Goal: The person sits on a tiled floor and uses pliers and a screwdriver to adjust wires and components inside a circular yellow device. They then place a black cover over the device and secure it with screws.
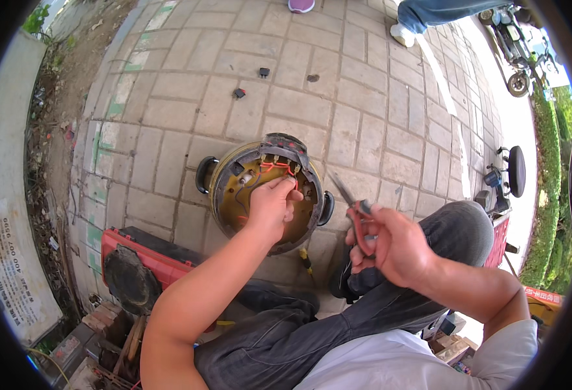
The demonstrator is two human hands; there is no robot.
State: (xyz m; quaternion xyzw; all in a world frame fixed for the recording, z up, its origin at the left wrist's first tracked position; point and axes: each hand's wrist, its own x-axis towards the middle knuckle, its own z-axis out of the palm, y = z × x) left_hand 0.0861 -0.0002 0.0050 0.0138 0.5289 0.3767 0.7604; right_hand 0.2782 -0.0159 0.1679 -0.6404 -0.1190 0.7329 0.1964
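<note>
A round electric cooker with black side handles lies with its yellowish inside wall facing up, showing red wires and metal fittings. My left hand reaches into it, fingers pinched on a red wire near the dark panel at its far rim. To the right of the cooker, my right hand grips long-nose pliers with red handles. Their dark jaws point up and left, apart from the wires. The tip of the wire is hidden by my left fingers.
Two small black parts lie on the paving beyond the cooker. A yellow-and-black screwdriver lies near its close edge. At left stand a red toolbox and a black round cover. Another person's shoe is at far right.
</note>
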